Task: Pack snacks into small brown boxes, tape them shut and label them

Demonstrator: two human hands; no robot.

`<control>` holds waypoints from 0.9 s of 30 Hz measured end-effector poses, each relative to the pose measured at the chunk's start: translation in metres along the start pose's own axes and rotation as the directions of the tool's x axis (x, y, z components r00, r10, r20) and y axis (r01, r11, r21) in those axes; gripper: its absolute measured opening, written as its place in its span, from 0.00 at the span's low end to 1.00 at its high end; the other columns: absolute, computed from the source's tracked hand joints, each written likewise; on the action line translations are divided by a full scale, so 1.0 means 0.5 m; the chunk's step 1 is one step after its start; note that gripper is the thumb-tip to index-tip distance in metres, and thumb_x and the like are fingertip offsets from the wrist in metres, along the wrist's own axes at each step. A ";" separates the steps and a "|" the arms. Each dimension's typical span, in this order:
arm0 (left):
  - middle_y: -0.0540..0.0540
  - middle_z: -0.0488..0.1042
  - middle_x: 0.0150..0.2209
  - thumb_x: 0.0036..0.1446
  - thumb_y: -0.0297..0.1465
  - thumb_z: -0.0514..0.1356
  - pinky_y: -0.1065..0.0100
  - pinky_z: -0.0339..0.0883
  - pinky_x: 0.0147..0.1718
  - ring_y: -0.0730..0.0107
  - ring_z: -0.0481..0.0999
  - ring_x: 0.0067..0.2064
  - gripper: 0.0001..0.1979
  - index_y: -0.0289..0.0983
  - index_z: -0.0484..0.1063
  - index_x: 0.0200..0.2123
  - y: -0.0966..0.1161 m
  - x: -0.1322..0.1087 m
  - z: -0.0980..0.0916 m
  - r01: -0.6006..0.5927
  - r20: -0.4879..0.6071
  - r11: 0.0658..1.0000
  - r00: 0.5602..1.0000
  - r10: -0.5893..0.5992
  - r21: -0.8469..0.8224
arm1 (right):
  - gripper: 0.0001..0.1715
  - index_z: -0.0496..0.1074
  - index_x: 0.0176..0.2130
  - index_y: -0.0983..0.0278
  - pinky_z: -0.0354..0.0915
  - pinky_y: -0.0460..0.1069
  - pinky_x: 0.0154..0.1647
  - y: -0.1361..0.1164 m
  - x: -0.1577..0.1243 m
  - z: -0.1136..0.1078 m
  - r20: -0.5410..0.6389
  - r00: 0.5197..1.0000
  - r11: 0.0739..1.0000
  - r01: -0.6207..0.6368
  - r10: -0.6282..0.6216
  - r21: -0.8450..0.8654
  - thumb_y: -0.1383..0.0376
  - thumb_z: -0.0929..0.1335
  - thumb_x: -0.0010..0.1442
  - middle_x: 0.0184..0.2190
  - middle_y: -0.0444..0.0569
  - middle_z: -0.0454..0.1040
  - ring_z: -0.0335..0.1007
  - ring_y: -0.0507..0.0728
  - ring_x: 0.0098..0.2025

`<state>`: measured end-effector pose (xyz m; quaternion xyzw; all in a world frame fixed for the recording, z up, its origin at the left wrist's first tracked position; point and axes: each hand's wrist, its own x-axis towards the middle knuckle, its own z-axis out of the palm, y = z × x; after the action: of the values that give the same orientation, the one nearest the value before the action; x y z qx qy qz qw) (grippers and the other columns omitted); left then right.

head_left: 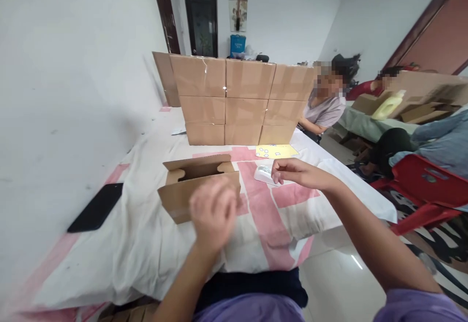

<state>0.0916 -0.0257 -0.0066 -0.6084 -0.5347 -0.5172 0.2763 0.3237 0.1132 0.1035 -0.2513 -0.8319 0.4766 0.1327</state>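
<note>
A small brown cardboard box [201, 190] stands on the cloth with its top flaps up. In front of its near side is my left hand [214, 212], smeared by motion, so its fingers cannot be made out. My right hand [292, 172] has its fingers bent and pressed together at the edge of a small white item [263, 175] with a greenish top. Whatever those fingertips may hold is hidden. Just behind lies a yellow sheet [276, 151] with small outlined shapes on it.
Stacked cardboard boxes [244, 100] form a wall across the table's back. A black phone [97, 207] lies at the left on the pink-and-white cloth [120, 244]. At the right, a person [325, 107] sits beside the boxes, with a red chair [427, 180] farther right.
</note>
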 end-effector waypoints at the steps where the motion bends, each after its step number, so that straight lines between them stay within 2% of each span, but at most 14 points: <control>1: 0.37 0.74 0.59 0.63 0.30 0.61 0.47 0.59 0.62 0.49 0.69 0.64 0.20 0.42 0.68 0.58 -0.037 0.021 -0.031 0.077 -0.003 0.988 0.997 -0.077 0.136 | 0.10 0.68 0.34 0.63 0.62 0.50 0.38 -0.027 0.011 0.010 0.049 0.999 1.000 0.017 -0.016 -0.013 0.60 0.67 0.65 0.32 0.47 0.72 0.67 0.54 0.35; 3: 0.33 0.65 0.66 0.65 0.38 0.60 0.41 0.51 0.66 0.44 0.60 0.70 0.27 0.37 0.62 0.64 -0.110 0.063 -0.061 0.137 0.131 0.947 0.975 -0.181 0.290 | 0.09 0.65 0.33 0.63 0.60 0.48 0.33 -0.070 0.042 0.031 0.121 0.992 0.996 0.052 -0.044 -0.066 0.62 0.67 0.64 0.30 0.45 0.70 0.65 0.53 0.32; 5: 0.34 0.62 0.69 0.66 0.43 0.58 0.40 0.45 0.68 0.44 0.57 0.71 0.31 0.36 0.59 0.67 -0.167 0.091 -0.060 0.108 0.315 0.931 0.922 -0.225 0.348 | 0.10 0.63 0.31 0.62 0.56 0.47 0.29 -0.101 0.080 0.052 0.161 0.985 0.984 0.088 -0.063 -0.153 0.64 0.68 0.63 0.27 0.42 0.66 0.60 0.51 0.29; 7: 0.36 0.62 0.69 0.67 0.42 0.56 0.41 0.45 0.69 0.46 0.58 0.71 0.30 0.36 0.60 0.67 -0.199 0.103 -0.047 0.052 0.466 0.932 0.855 -0.226 0.358 | 0.09 0.62 0.31 0.62 0.53 0.46 0.28 -0.123 0.121 0.071 0.198 0.978 0.963 0.114 -0.066 -0.244 0.64 0.67 0.62 0.26 0.40 0.63 0.56 0.50 0.27; 8: 0.37 0.62 0.69 0.67 0.41 0.56 0.41 0.46 0.69 0.47 0.58 0.71 0.29 0.36 0.60 0.67 -0.205 0.105 -0.041 0.030 0.509 0.931 0.831 -0.225 0.363 | 0.08 0.63 0.32 0.62 0.53 0.46 0.27 -0.132 0.141 0.078 0.223 0.973 0.953 0.122 -0.060 -0.279 0.65 0.67 0.62 0.25 0.39 0.62 0.55 0.49 0.26; 10: 0.36 0.63 0.68 0.67 0.38 0.58 0.41 0.48 0.69 0.46 0.59 0.70 0.26 0.36 0.64 0.65 -0.203 0.103 -0.036 0.017 0.551 0.929 0.801 -0.234 0.371 | 0.07 0.63 0.33 0.61 0.52 0.46 0.27 -0.146 0.179 0.090 0.283 0.958 0.933 0.133 -0.036 -0.334 0.65 0.66 0.63 0.25 0.38 0.61 0.54 0.49 0.26; 12: 0.36 0.69 0.64 0.67 0.34 0.57 0.43 0.54 0.67 0.46 0.67 0.66 0.20 0.36 0.70 0.59 -0.194 0.096 -0.040 0.049 0.580 0.932 0.770 -0.265 0.360 | 0.06 0.63 0.33 0.62 0.52 0.46 0.28 -0.159 0.215 0.097 0.327 0.945 0.906 0.147 -0.011 -0.396 0.66 0.66 0.62 0.24 0.38 0.60 0.53 0.49 0.26; 14: 0.38 0.74 0.60 0.69 0.34 0.55 0.49 0.63 0.63 0.51 0.74 0.61 0.15 0.37 0.74 0.53 -0.186 0.086 -0.050 0.090 0.621 0.942 0.731 -0.282 0.323 | 0.06 0.63 0.33 0.62 0.52 0.46 0.29 -0.169 0.246 0.102 0.352 0.936 0.862 0.160 0.023 -0.481 0.67 0.67 0.61 0.25 0.39 0.61 0.54 0.49 0.27; 16: 0.42 0.74 0.61 0.70 0.36 0.52 0.55 0.67 0.60 0.56 0.74 0.61 0.15 0.39 0.75 0.51 -0.186 0.073 -0.059 0.113 0.647 0.956 0.715 -0.267 0.270 | 0.04 0.65 0.35 0.62 0.52 0.47 0.29 -0.177 0.274 0.107 0.368 0.926 0.813 0.149 0.086 -0.563 0.69 0.67 0.59 0.27 0.40 0.64 0.55 0.50 0.28; 17: 0.43 0.72 0.63 0.71 0.37 0.52 0.56 0.67 0.61 0.57 0.72 0.63 0.15 0.39 0.75 0.51 -0.188 0.066 -0.063 0.116 0.649 0.963 0.718 -0.251 0.244 | 0.05 0.67 0.38 0.62 0.53 0.47 0.30 -0.181 0.286 0.111 0.379 0.916 0.794 0.133 0.129 -0.593 0.69 0.67 0.59 0.28 0.41 0.66 0.57 0.51 0.28; 20: 0.44 0.70 0.65 0.71 0.37 0.51 0.54 0.63 0.64 0.57 0.67 0.67 0.16 0.39 0.74 0.51 -0.196 0.055 -0.067 0.124 0.643 0.974 0.734 -0.218 0.188 | 0.19 0.68 0.50 0.60 0.55 0.48 0.32 -0.186 0.314 0.125 0.385 0.892 0.746 0.085 0.239 -0.661 0.67 0.69 0.58 0.33 0.44 0.71 0.63 0.53 0.31; 21: 0.44 0.70 0.65 0.71 0.37 0.51 0.54 0.62 0.65 0.57 0.67 0.67 0.15 0.39 0.74 0.51 -0.197 0.053 -0.067 0.129 0.639 0.974 0.737 -0.220 0.186 | 0.21 0.68 0.51 0.60 0.55 0.48 0.32 -0.186 0.321 0.130 0.380 0.890 0.726 0.084 0.254 -0.683 0.66 0.69 0.58 0.34 0.45 0.72 0.64 0.54 0.32; 24: 0.44 0.70 0.65 0.70 0.36 0.50 0.54 0.62 0.65 0.58 0.68 0.66 0.15 0.39 0.73 0.52 -0.197 0.056 -0.065 0.146 0.641 0.972 0.731 -0.232 0.185 | 0.16 0.69 0.47 0.61 0.55 0.48 0.32 -0.182 0.340 0.143 0.380 0.887 0.678 0.110 0.263 -0.727 0.65 0.70 0.58 0.35 0.46 0.72 0.65 0.55 0.32; 27: 0.41 0.68 0.66 0.69 0.39 0.52 0.51 0.59 0.66 0.54 0.64 0.68 0.18 0.37 0.70 0.55 -0.191 0.062 -0.068 0.159 0.673 0.971 0.700 -0.240 0.181 | 0.14 0.67 0.44 0.60 0.55 0.48 0.31 -0.171 0.359 0.149 0.441 0.859 0.705 0.144 0.259 -0.694 0.67 0.70 0.57 0.35 0.46 0.70 0.64 0.55 0.32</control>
<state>-0.0127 -0.0184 0.0120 -0.6794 -0.6889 -0.2506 0.0322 0.1140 0.1209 0.1357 -0.1745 -0.9454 0.1740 -0.2132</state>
